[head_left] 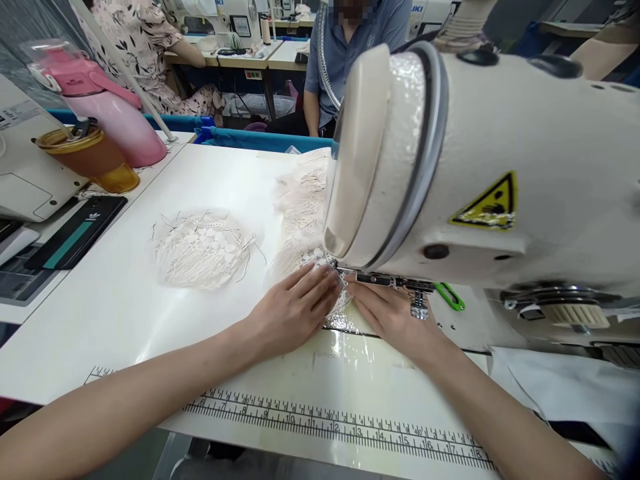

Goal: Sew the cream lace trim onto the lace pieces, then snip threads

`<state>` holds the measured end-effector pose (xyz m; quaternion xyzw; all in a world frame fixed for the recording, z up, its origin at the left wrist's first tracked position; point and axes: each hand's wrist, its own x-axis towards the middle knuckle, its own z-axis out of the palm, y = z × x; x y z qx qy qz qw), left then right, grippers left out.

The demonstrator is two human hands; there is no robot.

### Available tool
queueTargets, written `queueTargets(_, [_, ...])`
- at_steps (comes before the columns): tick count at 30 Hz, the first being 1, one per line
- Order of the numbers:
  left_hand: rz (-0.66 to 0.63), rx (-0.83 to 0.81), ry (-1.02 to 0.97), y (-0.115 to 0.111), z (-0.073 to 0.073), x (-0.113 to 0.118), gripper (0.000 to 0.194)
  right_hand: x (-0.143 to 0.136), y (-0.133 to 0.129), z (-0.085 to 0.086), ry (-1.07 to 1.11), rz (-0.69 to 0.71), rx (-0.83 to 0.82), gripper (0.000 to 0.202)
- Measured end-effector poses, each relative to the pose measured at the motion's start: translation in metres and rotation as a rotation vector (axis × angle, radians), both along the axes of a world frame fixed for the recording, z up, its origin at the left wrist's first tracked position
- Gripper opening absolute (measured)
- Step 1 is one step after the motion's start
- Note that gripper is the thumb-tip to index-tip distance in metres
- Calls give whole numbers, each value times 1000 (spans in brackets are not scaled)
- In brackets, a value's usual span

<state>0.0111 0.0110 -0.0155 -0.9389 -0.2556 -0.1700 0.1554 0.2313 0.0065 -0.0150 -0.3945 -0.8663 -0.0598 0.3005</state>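
A large white sewing machine (480, 160) stands over the work area, its needle area low beside my fingers. My left hand (300, 307) lies flat on pale lace fabric (303, 213), fingers stretched towards the presser foot. On the other side of the needle area, my right hand (390, 310) rests with its fingers extended on the edge of the lace, partly hidden under the machine's metal parts. The lace runs back from my left hand along the machine head. A separate round pile of lace pieces (203, 250) with loose dark threads lies to the left.
A green thread snipper (450, 297) lies right of the needle. White cloth (555, 387) is at the right. A pink bottle (105, 107), a brown cup (90, 157) and a black case (77, 233) stand or lie at left. Two people sit beyond the table (230, 167).
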Motion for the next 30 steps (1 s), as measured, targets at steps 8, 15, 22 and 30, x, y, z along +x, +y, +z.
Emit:
queueTargets(8, [-59,-73,2,7,1,-11,41,1,-5,-5,-149,61,-45,27])
queueTargets(15, [-134,-138,25,20,9,-20,40,-7,-11,-6,-242,36,28,30])
queueTargets(22, [-68,-119,17,18,4,-16,36,-19,-13,-1,-236,55,107,23])
queueTargets(30, [-99,-154,7,19,1,-14,38,-18,-14,-1,-175,52,111,20])
